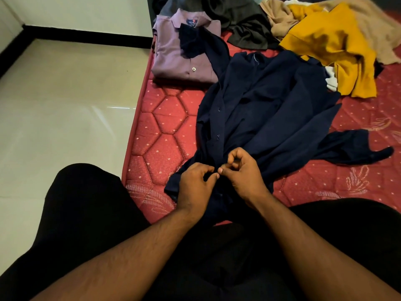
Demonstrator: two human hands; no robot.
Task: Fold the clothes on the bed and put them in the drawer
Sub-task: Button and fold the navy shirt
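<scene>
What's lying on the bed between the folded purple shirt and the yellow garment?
In the head view, the navy shirt being worked on lies between the folded purple shirt and the yellow garment, one sleeve draped over the purple shirt. Farther back, a dark grey garment.

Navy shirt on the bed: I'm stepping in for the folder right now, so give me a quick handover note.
Left hand and right hand both pinch the front edge of the navy shirt, near its lower buttons. It lies spread out, unfolded, on the bed.
Done: purple shirt lies folded at the bed's edge.
Left: fold the navy shirt, the yellow garment, the grey one and the beige one, then put all in the drawer, which is out of view.
</scene>
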